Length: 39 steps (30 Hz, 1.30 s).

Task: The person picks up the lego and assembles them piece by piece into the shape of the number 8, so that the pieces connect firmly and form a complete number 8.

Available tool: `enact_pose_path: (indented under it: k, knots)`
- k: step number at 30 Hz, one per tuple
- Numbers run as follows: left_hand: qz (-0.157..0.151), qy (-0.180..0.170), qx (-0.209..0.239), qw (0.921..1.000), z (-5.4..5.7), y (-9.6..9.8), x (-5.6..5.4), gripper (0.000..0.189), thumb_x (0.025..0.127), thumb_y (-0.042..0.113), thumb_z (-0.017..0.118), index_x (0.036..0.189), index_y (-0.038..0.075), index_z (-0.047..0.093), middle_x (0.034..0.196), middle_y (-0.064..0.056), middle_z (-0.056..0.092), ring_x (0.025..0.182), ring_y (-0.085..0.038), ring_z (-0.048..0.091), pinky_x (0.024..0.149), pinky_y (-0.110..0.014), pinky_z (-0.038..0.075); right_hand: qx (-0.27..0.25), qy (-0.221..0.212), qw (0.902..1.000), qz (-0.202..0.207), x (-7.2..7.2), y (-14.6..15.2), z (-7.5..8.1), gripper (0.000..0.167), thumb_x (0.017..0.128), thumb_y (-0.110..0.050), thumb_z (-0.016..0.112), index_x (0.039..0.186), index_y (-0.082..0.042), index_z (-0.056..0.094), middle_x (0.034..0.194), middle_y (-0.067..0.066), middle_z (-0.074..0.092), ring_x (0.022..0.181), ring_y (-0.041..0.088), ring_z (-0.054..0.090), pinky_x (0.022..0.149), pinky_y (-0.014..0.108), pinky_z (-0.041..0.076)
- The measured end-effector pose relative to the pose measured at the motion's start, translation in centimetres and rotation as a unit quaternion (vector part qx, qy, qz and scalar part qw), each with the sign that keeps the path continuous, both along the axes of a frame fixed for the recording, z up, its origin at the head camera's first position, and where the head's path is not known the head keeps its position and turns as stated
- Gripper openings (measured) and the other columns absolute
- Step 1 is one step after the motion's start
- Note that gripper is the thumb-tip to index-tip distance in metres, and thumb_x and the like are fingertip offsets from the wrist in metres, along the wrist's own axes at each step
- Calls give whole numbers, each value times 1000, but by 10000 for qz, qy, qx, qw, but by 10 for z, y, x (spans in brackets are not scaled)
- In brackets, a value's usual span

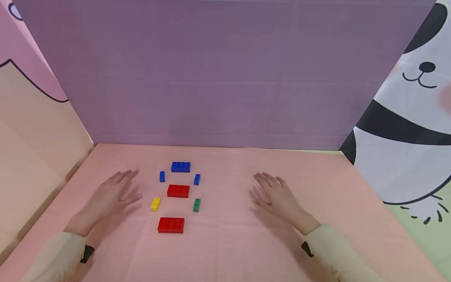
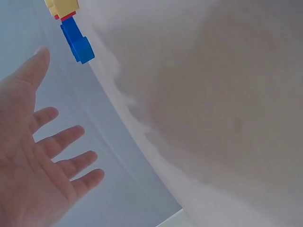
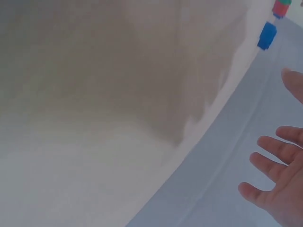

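Note:
My left hand (image 1: 109, 197) hovers palm down left of a group of toy bricks, fingers spread and holding nothing. On the other side, well to the right of the bricks, my right hand (image 1: 280, 196) is also spread above the table. The group has a blue brick (image 1: 181, 167) at the back, a red brick (image 1: 178, 191) mid-way and another red brick (image 1: 171, 225) in front. Narrow bricks flank them: a small blue one (image 1: 162, 176), a second small blue one (image 1: 197, 179), a yellow one (image 1: 156, 204) and a green one (image 1: 196, 205).
The bricks lie on a pink cloth-covered table (image 1: 225, 250). A purple backdrop (image 1: 225, 78) rises behind its far edge. At the left stands a beige and pink panel (image 1: 35, 117), at the right a panda-print panel (image 1: 398, 117).

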<state>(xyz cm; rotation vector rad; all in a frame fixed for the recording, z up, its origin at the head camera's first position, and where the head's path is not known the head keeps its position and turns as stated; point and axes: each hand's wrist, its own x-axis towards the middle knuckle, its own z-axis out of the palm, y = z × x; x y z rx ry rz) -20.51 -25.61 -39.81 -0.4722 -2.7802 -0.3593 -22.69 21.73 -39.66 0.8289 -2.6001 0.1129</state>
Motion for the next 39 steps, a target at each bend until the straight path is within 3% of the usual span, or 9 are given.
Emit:
enact_pose_path:
  k: [11,19,29,35,39]
  knots:
    - [-246,-432,150,9987,-4,8,2,66,76,33,73,131,8,45,129,-19,50,118,-40,46,92,-58,40,267,-116,9989,356,8,-25,-3,64,81,-43,64,129,-6,47,129,9,54,120,26,50,96,45,40]
    - [-491,-727,149,9960,-5,11,2,63,76,33,72,129,8,48,127,-16,53,117,-38,47,92,-57,40,-77,-126,9969,775,12,-42,-7,59,77,-40,69,124,-8,51,122,5,58,112,22,55,91,42,43]
    - [-867,-1170,398,9885,-6,13,1,59,77,30,72,127,11,49,126,-11,55,118,-33,49,91,-50,45,-91,-952,9913,899,23,-67,1,58,80,-42,66,126,-11,49,120,5,58,112,21,54,96,41,41]
    - [-868,-1431,618,9840,-6,15,1,59,76,30,72,128,13,48,127,-10,53,120,-32,48,90,-48,46,-222,-1321,9859,1008,27,-81,5,53,81,-39,66,125,-12,52,120,3,59,112,20,54,97,41,40]
    - [-855,-1532,741,9817,-5,17,0,58,76,29,72,127,14,49,127,-8,54,120,-31,47,91,-48,46,-434,-1878,9763,986,28,-91,7,52,81,-38,66,124,-12,53,123,2,59,115,20,53,98,41,40]
